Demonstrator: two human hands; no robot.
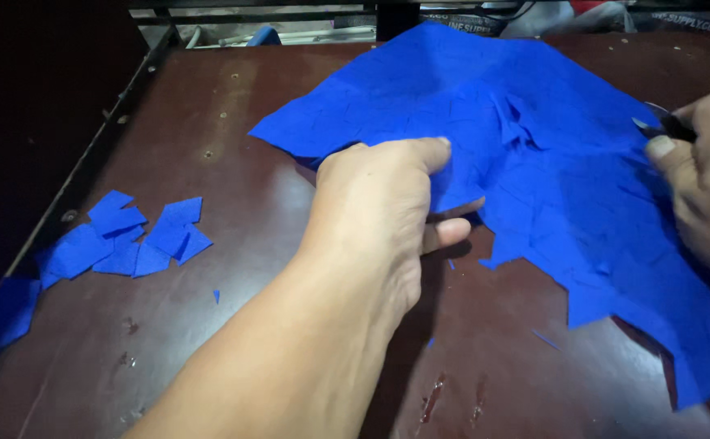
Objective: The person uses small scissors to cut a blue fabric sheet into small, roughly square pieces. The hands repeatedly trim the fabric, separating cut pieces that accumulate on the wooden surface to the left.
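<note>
A large sheet of bright blue fabric [485,106] with a jagged cut edge lies across the dark brown table [233,106]. My left hand [379,203] pinches the sheet's near edge between thumb and fingers at the middle of the view. My right hand [708,179] is at the right edge, on top of the fabric, closed around a dark-handled metal cutting tool [655,123] whose tip points left over the cloth. Most of the tool is hidden inside the hand.
A pile of small blue fabric offcuts [131,240] lies near the table's left side, with one more piece [9,313] by the left edge. Tiny blue scraps dot the tabletop. A metal rail runs along the left edge; clutter sits behind the table.
</note>
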